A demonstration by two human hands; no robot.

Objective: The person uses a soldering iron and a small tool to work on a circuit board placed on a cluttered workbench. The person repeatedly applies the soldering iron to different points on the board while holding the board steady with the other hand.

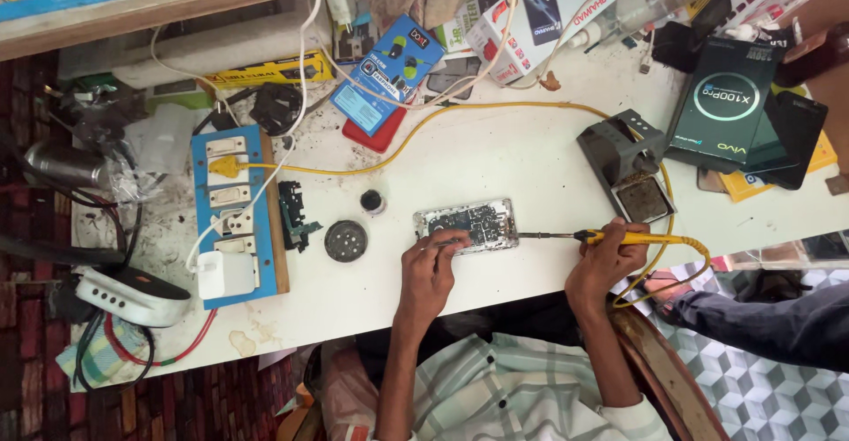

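Your right hand (606, 260) grips a yellow-handled soldering iron (579, 237), its long axis pointing left at the opened silver phone (467, 225) mid-bench (495, 153), while your left hand (431, 268), nearer, pinches thin tweezers (439, 244) on its near-left edge.

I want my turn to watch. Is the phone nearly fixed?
Not yet, it seems. Done: the phone lies open on the table, its board bare. In hand: the right hand holds a yellow soldering iron with its tip at the phone's edge, and the left hand steadies the phone with a thin tool. Left: no back cover is on it.
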